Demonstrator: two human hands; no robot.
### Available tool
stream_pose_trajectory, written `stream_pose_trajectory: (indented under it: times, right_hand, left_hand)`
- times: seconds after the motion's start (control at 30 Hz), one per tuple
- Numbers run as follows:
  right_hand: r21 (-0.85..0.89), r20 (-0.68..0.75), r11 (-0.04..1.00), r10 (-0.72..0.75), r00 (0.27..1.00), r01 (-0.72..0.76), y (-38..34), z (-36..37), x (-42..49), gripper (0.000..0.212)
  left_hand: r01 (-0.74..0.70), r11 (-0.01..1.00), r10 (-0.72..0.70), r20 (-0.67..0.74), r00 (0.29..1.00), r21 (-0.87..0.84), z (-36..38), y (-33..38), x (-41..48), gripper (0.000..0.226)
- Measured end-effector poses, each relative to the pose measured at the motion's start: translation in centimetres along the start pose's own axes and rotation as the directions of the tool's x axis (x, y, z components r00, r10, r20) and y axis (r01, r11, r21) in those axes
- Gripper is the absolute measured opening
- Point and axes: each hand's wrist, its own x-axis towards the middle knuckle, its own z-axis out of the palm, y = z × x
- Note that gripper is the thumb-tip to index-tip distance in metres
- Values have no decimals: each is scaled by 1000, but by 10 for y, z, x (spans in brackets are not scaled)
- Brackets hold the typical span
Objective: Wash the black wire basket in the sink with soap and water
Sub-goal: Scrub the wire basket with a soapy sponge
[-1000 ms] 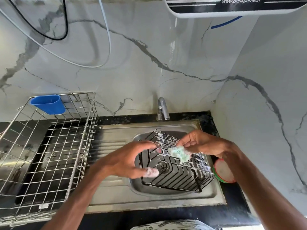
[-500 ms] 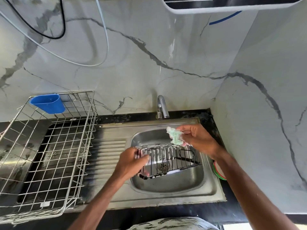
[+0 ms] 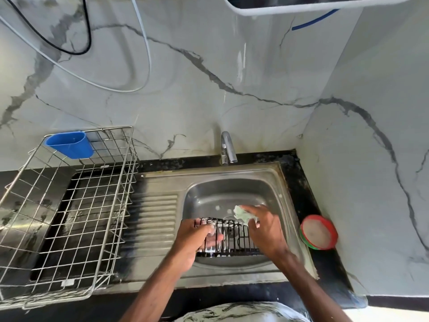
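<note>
Holding black wire basket point(image 3: 232, 238) in sink point(image 3: 232, 196) bowl, scrub pad point(image 3: 241, 213) at rim.
Basket sits toward bowl's near side, long axis left–right, barred face toward camera; wires glossy black, wet, white suds on far left rim. Left hand point(image 3: 197, 238) grips left end, fingers curled through bars. Right hand point(image 3: 264, 231) pinches the pale green scrub pad at far right rim.

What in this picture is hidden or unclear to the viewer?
Head view only.
- Basket: its ends are covered by the left hand and the right hand.
- Scrubber: partly inside the right hand's grip.
- Wall appliance: cut off by the top edge.
- Tap: whether water runs is too faint to tell.
</note>
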Motion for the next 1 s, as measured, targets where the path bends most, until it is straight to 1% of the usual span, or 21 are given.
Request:
stream_pose_trajectory:
  times: [0.13, 0.2, 0.33, 0.43, 0.5, 0.6, 0.67, 0.7, 0.73, 0.8, 0.83, 0.87, 0.9, 0.93, 0.97, 1.0]
  right_hand:
    - [7, -17, 1000, -17, 1000, 17, -5, 2, -7, 57]
    - [45, -8, 999, -28, 1000, 28, -8, 2, -7, 56]
    - [103, 29, 994, -51, 998, 47, -10, -3, -4, 50]
    - [109, 142, 994, -8, 990, -8, -8, -5, 1, 37]
    - [117, 234, 992, 21, 972, -50, -8, -6, 5, 32]
    - [157, 308, 982, 51, 950, -104, -8, -5, 11, 35]
    - [164, 302, 982, 45, 952, -98, -7, -6, 14, 35]
    - [154, 284, 985, 28, 958, -74, -6, -8, 16, 35]
    - [136, 265, 989, 14, 964, -52, -7, -10, 18, 34]
    - [103, 245, 994, 2, 970, -28, -9, -14, 23, 34]
    - [86, 240, 996, -3, 971, -18, -9, -16, 25, 33]
    - [71, 242, 997, -8, 970, -10, -9, -17, 27, 33]
    - [57, 238, 998, -21, 971, 7, -11, -19, 29, 31]
    - [36, 225, 999, -34, 974, 27, -11, -20, 31, 30]
    - [15, 217, 999, -51, 975, 49, -9, -20, 32, 28]
    - [-7, 213, 998, -58, 975, 61, -7, -20, 35, 25]
  left_hand:
    - [-20, 980, 14, -33, 999, -200, 7, -1, -9, 6]
    - [-39, 960, 31, -35, 999, -277, 11, 1, -13, 6]
    - [-72, 940, 72, -13, 997, -335, 13, 2, -15, 4]
    - [-111, 939, 121, 11, 993, -326, 12, 3, -17, 5]
    - [-122, 955, 133, 22, 991, -269, 12, 2, -18, 5]
    - [-103, 985, 107, 25, 994, -138, 9, 0, -16, 21]
    - [-107, 992, 106, 17, 994, 62, 5, 2, -15, 22]
    - [-135, 969, 138, 4, 990, 207, 2, 2, -15, 22]
    - [-179, 917, 194, -7, 981, 356, -1, 2, -15, 22]
    - [-227, 744, 300, -10, 954, 629, -5, 0, -16, 27]
    - [-212, 641, 327, -13, 945, 738, -5, -1, -17, 33]
    - [-188, 563, 339, -18, 941, 805, -5, -2, -16, 38]
    - [-171, 525, 333, -16, 943, 834, -5, -2, -15, 41]
    - [-171, 529, 312, -3, 950, 831, -5, -3, -13, 43]
    - [-169, 572, 265, 14, 964, 803, -4, -3, -10, 44]
    - [-161, 636, 212, 29, 977, 755, -2, -4, -7, 45]
